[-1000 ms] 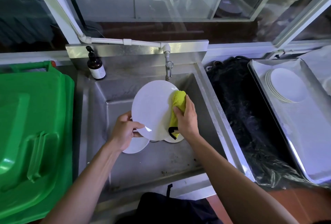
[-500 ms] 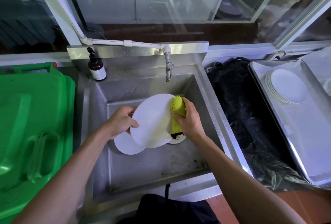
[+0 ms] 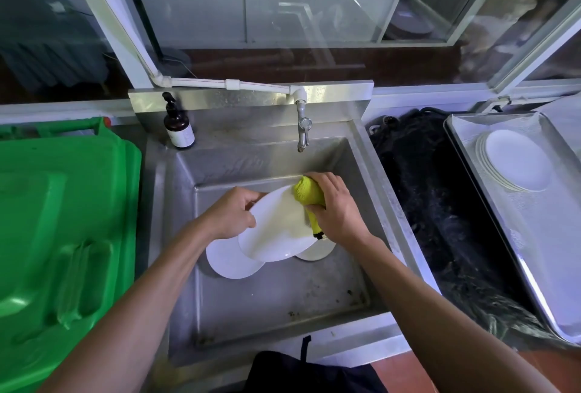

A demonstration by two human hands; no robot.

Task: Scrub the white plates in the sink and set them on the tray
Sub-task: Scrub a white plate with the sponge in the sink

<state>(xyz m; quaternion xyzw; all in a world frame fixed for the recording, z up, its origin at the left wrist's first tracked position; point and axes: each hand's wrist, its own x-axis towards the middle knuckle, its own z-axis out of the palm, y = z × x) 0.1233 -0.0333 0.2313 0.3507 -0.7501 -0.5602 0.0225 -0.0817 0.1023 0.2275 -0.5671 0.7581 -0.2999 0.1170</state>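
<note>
Over the steel sink [image 3: 270,301], my left hand [image 3: 231,213] grips the left rim of a white plate [image 3: 276,232], which is tilted low above the basin. My right hand [image 3: 334,207] presses a yellow-green scrubbing cloth [image 3: 308,193] against the plate's upper right edge. Two more white plates lie on the sink floor beneath it: one [image 3: 229,259] to the left, one [image 3: 317,252] to the right, both partly hidden. A stack of white plates [image 3: 515,163] rests on the metal tray [image 3: 534,254] at the far right.
A tap [image 3: 303,131] hangs over the sink's back wall. A brown soap bottle [image 3: 177,127] stands on the back left ledge. A green bin lid [image 3: 59,235] fills the left side. Black plastic sheeting [image 3: 440,219] lies between sink and tray.
The plate has tipped down from nearly upright to lower and flatter in the basin. My right hand with the cloth has slid up to the plate's upper right edge.
</note>
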